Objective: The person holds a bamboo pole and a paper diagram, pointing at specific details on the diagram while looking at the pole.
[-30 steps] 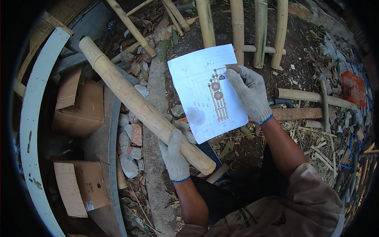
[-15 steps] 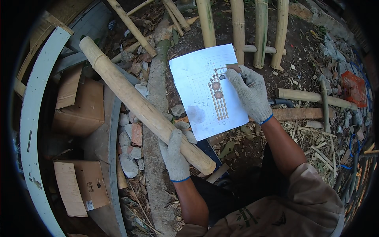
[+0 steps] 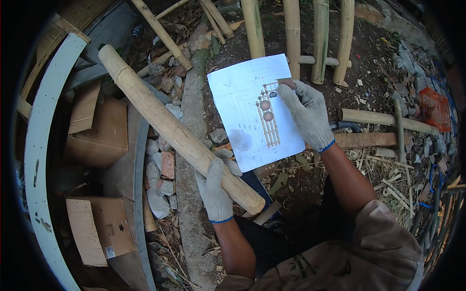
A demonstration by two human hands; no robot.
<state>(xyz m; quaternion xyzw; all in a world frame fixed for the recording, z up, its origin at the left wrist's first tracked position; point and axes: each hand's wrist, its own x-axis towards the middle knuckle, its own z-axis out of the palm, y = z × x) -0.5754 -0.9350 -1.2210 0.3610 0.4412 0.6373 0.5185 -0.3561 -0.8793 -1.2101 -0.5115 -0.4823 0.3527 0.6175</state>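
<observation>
My left hand (image 3: 215,193), in a pale knitted glove with a blue cuff, is closed round the lower part of a thick bamboo pole (image 3: 165,128). The pole slants from the upper left down to the middle, close to my lap. My gloved right hand (image 3: 309,114) pinches the upper right edge of a white sheet of paper (image 3: 238,97). Printed on the sheet is a drawing of a frame of long bars with two brown round shapes and thin dimension lines. A small brown piece (image 3: 287,83) shows at my right fingertips; what it is I cannot make out.
Several upright bamboo poles (image 3: 293,34) stand beyond the paper. To the left are cardboard boxes (image 3: 99,126) and a long pale board (image 3: 36,160). Stones and bricks (image 3: 167,165) line a concrete edge (image 3: 191,228). Cut bamboo (image 3: 388,119) and an orange crate (image 3: 435,109) lie at the right.
</observation>
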